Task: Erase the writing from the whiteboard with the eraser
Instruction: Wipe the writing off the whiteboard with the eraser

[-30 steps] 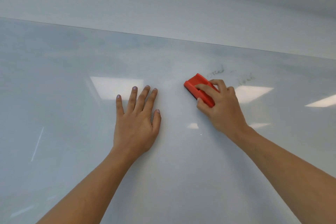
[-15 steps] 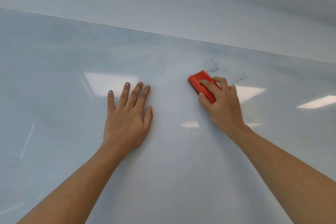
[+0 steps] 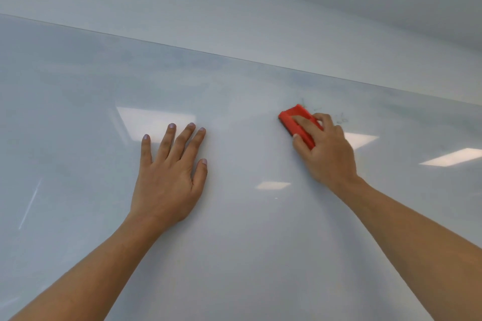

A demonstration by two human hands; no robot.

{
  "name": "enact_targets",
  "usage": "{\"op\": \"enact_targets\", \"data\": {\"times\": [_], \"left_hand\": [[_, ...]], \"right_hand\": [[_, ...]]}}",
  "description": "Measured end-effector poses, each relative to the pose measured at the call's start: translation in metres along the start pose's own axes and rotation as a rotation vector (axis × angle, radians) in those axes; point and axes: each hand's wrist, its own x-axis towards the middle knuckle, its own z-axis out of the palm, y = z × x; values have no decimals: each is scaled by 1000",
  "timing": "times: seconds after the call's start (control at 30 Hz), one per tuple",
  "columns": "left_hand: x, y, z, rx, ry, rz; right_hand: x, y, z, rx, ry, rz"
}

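A glossy whiteboard (image 3: pixel 234 242) fills most of the head view. My right hand (image 3: pixel 326 151) grips a red eraser (image 3: pixel 294 117) and presses it flat against the board at centre right. Faint smudged writing (image 3: pixel 341 118) shows just above and to the right of that hand, partly hidden by the eraser and fingers. My left hand (image 3: pixel 169 177) lies flat on the board with its fingers spread, well to the left of the eraser and holding nothing.
The board's top edge (image 3: pixel 234 56) runs diagonally across the upper view, with a plain pale wall (image 3: pixel 260 8) above it. Reflections of ceiling lights (image 3: pixel 154 120) gleam on the board's surface.
My right hand has slid the eraser up and to the right over the writing, and less of it shows now. My left hand has stayed flat on the board.
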Motion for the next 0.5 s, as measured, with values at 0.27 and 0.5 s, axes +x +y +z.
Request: {"op": "enact_targets", "data": {"times": [0.27,0.5], "left_hand": [[0,0,-2,-7,-5,-2],[-1,0,-3,34,-15,2]], "right_hand": [[51,-21,13,58,17,279],[-2,-27,4,164,-89,-198]]}}
